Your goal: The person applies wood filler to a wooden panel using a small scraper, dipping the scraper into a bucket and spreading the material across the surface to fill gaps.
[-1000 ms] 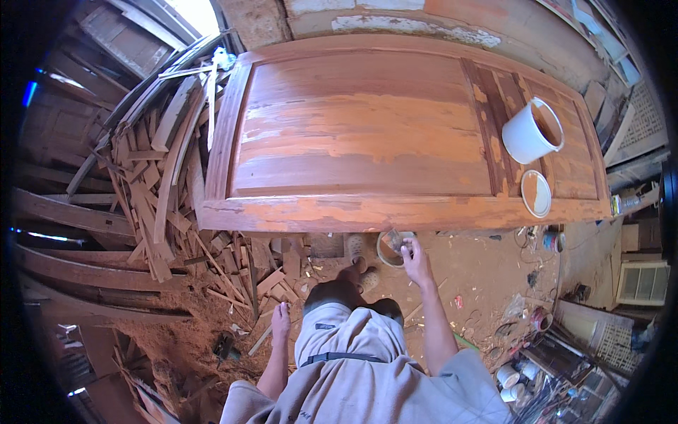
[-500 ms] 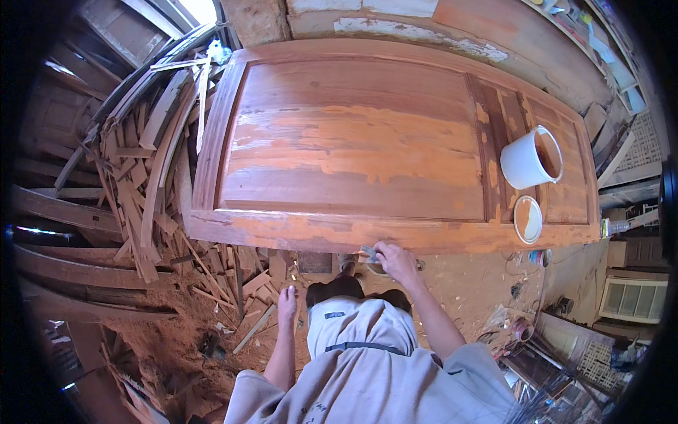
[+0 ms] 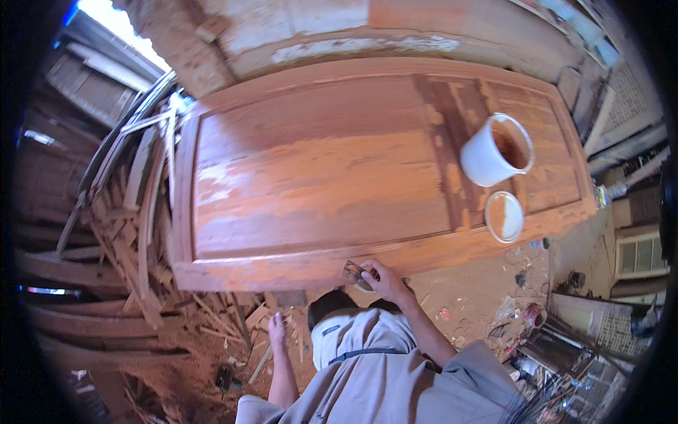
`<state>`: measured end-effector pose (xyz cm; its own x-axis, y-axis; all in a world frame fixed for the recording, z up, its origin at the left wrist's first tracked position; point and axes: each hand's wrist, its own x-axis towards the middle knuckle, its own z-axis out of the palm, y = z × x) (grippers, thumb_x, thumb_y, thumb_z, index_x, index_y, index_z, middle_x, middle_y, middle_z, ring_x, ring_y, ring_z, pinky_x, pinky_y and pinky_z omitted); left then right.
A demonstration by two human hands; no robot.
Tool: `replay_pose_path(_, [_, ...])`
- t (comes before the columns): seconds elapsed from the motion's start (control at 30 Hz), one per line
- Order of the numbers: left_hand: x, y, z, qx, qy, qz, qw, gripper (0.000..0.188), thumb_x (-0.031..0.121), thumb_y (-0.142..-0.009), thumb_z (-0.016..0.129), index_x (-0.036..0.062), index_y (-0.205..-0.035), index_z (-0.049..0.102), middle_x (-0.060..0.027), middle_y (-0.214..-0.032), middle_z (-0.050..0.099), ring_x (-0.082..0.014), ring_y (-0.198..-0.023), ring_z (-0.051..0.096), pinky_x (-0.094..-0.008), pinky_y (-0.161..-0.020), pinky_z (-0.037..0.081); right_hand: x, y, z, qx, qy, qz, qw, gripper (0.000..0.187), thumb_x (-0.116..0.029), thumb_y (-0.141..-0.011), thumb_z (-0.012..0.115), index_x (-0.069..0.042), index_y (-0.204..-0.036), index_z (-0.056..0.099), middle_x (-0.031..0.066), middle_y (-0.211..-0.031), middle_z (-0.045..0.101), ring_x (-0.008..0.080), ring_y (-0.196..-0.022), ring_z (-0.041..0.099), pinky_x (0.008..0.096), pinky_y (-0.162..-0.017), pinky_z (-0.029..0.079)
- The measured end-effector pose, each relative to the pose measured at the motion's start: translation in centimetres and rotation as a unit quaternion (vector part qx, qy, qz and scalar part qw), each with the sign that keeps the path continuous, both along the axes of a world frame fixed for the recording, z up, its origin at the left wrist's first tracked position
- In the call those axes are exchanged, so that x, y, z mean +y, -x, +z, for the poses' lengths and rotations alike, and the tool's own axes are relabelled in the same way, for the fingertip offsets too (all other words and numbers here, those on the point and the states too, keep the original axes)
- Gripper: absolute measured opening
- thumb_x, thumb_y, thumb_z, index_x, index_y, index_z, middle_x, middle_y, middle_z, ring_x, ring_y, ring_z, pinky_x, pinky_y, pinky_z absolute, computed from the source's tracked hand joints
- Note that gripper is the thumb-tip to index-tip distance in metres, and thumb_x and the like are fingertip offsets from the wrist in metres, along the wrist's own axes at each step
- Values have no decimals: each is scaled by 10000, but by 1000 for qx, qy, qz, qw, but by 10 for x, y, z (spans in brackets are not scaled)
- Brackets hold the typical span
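Note:
A panelled wooden door (image 3: pixel 311 113) lies flat in front of me, with orange-brown filler smeared over parts of its panel and rails. At the door's near edge my right hand (image 3: pixel 385 280) is closed on a putty knife (image 3: pixel 355 271), whose flat blade points left and carries some brownish filler. My left hand (image 3: pixel 277 327) hangs low to the left, away from the door, loosely open with no object visible in it. On the door's right part stands a white bucket (image 3: pixel 484 159) with brown filler inside. Nearer to me lies its round white lid (image 3: pixel 496 218), partly coated with orange filler.
Offcuts and long boards (image 3: pixel 145 191) are heaped left of the door. Sawdust (image 3: pixel 169 385) and wood scraps cover the floor there. A wall (image 3: pixel 321 53) rises behind the door. Clutter and a metal frame (image 3: pixel 558 346) stand at the lower right.
My view has turned and shifted, so the door appears tilted and lower. The putty knife's blade now shows broadside above the door's near edge. My left hand still hangs at my side.

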<state>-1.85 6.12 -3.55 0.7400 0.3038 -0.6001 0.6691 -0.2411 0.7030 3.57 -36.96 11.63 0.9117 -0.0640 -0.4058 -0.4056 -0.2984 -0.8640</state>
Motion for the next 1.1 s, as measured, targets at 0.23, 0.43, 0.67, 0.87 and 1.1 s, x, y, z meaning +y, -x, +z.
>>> replay_pose_path(0.23, [-99,48,0,-27,70,132,988,395,385,-1017,519,2,-1063,604,-123,-941,671,-194,-814,655,-341,-695,538,-185,16,37,-76,25,-104,991,233,-136,-934,648,-72,-1152,597,69,-856,664,156,-754,630,328,-671,517])
replay_pose_path(0.43, [-249,93,44,-27,-115,-30,993,365,293,-998,576,-26,-1173,605,-166,-1088,660,-250,-1011,624,-361,-910,491,-363,-3,121,-248,95,-315,911,328,-12,-958,525,-36,-1285,511,30,-1012,584,104,-851,568,270,-756,508])
replay_pose_path(0.67, [-331,60,94,-132,-140,88,977,478,214,-969,610,-1,-1366,452,-182,-1200,599,-282,-1014,620,-385,-888,506,-507,-14,138,-171,505,-63,844,381,-37,-1003,472,-69,-1378,533,75,-1027,596,201,-926,590,327,-828,479])
replay_pose_path(0.87, [-329,37,91,-152,-210,48,964,610,227,-968,618,27,-1472,338,-176,-1225,566,-248,-983,603,-357,-822,516,-475,-13,153,-57,468,45,881,411,-101,-1028,450,-191,-1421,532,223,-1085,601,370,-1024,615,477,-890,469])
replay_pose_path(1.1, [-349,-22,102,-154,-290,-28,944,675,286,-980,580,4,-1516,282,-242,-1232,545,-360,-1072,561,-436,-952,461,-502,-21,133,-81,422,44,902,419,-65,-1011,449,-145,-1416,525,241,-1239,612,381,-1151,596,450,-978,468])
